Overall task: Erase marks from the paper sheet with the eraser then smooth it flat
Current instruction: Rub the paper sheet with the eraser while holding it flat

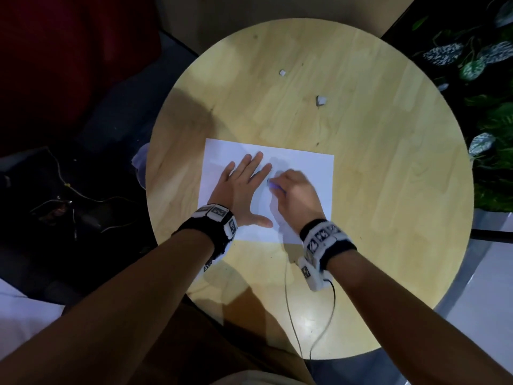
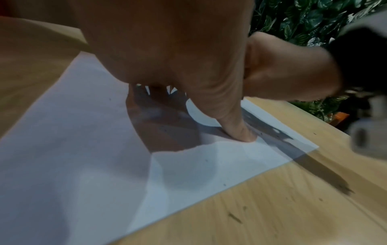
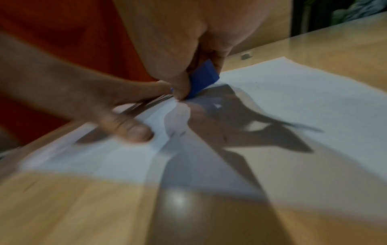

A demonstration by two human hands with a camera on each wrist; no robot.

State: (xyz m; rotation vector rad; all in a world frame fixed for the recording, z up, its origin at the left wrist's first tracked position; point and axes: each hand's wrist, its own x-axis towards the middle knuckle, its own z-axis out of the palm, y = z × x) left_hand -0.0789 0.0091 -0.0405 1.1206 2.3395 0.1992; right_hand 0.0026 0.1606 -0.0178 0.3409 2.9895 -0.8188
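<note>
A white paper sheet (image 1: 305,173) lies on the round wooden table (image 1: 361,190), near its front-left part. My left hand (image 1: 244,187) lies flat on the sheet with fingers spread, pressing it down; its thumb (image 2: 240,131) touches the paper (image 2: 83,149). My right hand (image 1: 294,190) pinches a blue eraser (image 3: 203,79) between thumb and fingers, with the eraser's lower end on the paper (image 3: 293,99) just beside the left index finger. A sliver of the eraser (image 1: 270,185) peeks out under the right fingers in the head view. Faint grey marks show there.
Two small pale scraps (image 1: 282,72) (image 1: 320,100) lie on the far part of the table. Green leafy plants (image 1: 485,79) stand to the right, and a dark floor with cables (image 1: 69,201) lies to the left. A wrist cable (image 1: 324,323) trails over the table's front.
</note>
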